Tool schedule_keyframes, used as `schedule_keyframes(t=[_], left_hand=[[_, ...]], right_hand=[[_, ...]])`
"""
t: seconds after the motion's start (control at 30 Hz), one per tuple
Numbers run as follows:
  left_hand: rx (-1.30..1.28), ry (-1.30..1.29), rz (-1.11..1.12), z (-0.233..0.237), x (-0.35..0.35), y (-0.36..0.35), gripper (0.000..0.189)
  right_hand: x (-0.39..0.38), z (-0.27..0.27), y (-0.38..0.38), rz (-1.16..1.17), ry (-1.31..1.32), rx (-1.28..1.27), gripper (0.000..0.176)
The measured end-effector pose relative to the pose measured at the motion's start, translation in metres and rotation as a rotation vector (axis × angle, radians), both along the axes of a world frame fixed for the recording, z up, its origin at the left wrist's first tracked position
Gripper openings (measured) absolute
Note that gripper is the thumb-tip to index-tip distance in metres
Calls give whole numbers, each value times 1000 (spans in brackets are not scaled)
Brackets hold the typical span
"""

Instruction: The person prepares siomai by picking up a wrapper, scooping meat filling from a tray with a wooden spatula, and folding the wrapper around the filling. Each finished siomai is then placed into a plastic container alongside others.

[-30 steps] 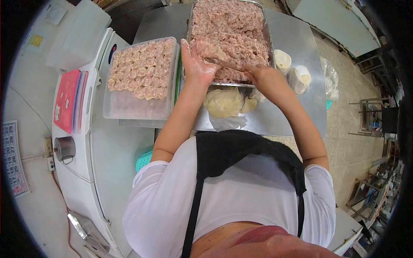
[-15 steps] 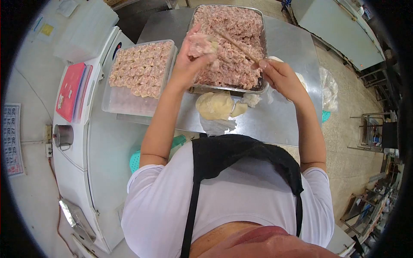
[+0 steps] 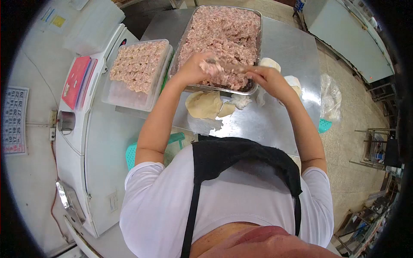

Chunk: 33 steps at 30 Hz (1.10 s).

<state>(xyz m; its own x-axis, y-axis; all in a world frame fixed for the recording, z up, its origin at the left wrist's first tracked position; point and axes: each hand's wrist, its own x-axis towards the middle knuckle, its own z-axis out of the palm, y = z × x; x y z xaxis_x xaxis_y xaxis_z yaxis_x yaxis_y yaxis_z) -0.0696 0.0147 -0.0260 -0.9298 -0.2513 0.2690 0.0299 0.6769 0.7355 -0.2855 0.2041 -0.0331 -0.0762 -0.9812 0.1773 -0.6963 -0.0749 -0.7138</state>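
Over the front part of a metal tray [image 3: 258, 43] heaped with minced meat [image 3: 228, 26], my left hand [image 3: 194, 69] is curled round a meat-filled wrapper [image 3: 211, 67]. My right hand [image 3: 269, 80] pinches a thin stick [image 3: 241, 68], whose tip points at the filling in my left hand. The tip itself is blurred. Round dough wrappers [image 3: 203, 105] lie in front of the tray, beside a crumpled white piece [image 3: 240, 101]. To the left, a plastic box [image 3: 124, 96] holds rows of filled dumplings [image 3: 138, 66].
A steel table [image 3: 292, 47] bears the trays. White round items [image 3: 270, 64] stand right of the meat tray. At the left are a white freezer [image 3: 105, 150], pink folders [image 3: 77, 79] and a metal cup [image 3: 66, 121]. A plastic bag [image 3: 330, 96] hangs past the right edge.
Both hands have come closer together. My left hand has lowered and turned, and the stick has swung down from the meat to the filling in that hand.
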Motion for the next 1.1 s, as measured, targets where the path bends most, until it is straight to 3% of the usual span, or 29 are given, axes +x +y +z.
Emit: schedule_keyframes(t=[0.03, 0.07, 0.1, 0.17, 0.2, 0.23, 0.27, 0.3, 0.37, 0.43, 0.47, 0.5, 0.53, 0.57, 0.6, 0.67, 0.7, 0.77, 0.8, 0.87, 0.9, 0.97, 1.0, 1.03, 1.1], left_hand=[[118, -54, 182, 1, -4, 2, 42], [235, -102, 367, 3, -7, 2, 46], [229, -97, 379, -4, -8, -3, 46], [236, -58, 366, -28, -7, -13, 46], [239, -65, 370, -21, -7, -6, 46], [243, -228, 417, -4, -9, 4, 48], [244, -380, 469, 7, -10, 10, 49], [240, -376, 477, 4, -5, 9, 49], [177, -119, 394, -6, 7, 7, 53], [94, 13, 343, 24, 10, 27, 47], [1, 156, 294, 37, 10, 33, 42], [5, 162, 298, 38, 12, 35, 42], [-54, 118, 338, 39, 16, 37, 40], [-114, 73, 374, 40, 18, 38, 39], [-111, 74, 372, 45, 18, 39, 39], [46, -53, 101, 56, 15, 38, 37], [49, -48, 97, 47, 18, 32, 37], [-107, 44, 258, 18, 26, 13, 34], [-107, 48, 259, 14, 30, 6, 34], [113, -131, 283, 7, 41, -5, 52], [117, -128, 280, 12, 45, -5, 52], [-16, -104, 284, 29, 52, -4, 51], [-97, 69, 405, 31, 61, 0, 48], [-98, 76, 412, 38, 71, -3, 48], [241, 41, 210, 56, 94, -5, 46]], right_hand=[[6, 9, 3, 8, 0, -5, 29], [16, 20, 7, -112, 200, -73, 30], [26, 28, 9, -233, 398, -143, 31], [26, 1, 1, -132, 445, -259, 33], [16, -32, -11, -123, 418, -229, 33], [6, -49, -16, -118, 392, -200, 34], [-5, -40, -15, -236, 598, 51, 31], [-15, -35, -12, -231, 599, 42, 31], [-24, -27, 2, -171, 428, 199, 27], [-22, -4, 15, -202, 354, 280, 28], [-20, 3, 19, -183, 74, 150, 30], [-17, 14, 25, -159, -206, 21, 34], [-1, 40, 31, -91, -369, 85, 37], [13, 42, 28, -91, -367, 87, 37], [25, 42, 26, -29, -240, 63, 36], [33, 35, 21, 46, -141, 84, 33], [32, 40, 20, 42, -136, 86, 33], [29, 62, 18, -46, 302, -92, 30], [43, 71, 21, -151, 363, -115, 27], [71, 69, 19, -146, 416, -124, 27], [81, 67, 17, -140, 469, -135, 26], [83, 67, 9, -121, 413, -149, 27], [88, 82, 5, -173, 423, -110, 27], [93, 90, 2, -227, 432, -72, 29], [114, 89, -8, -195, 395, -165, 32]])
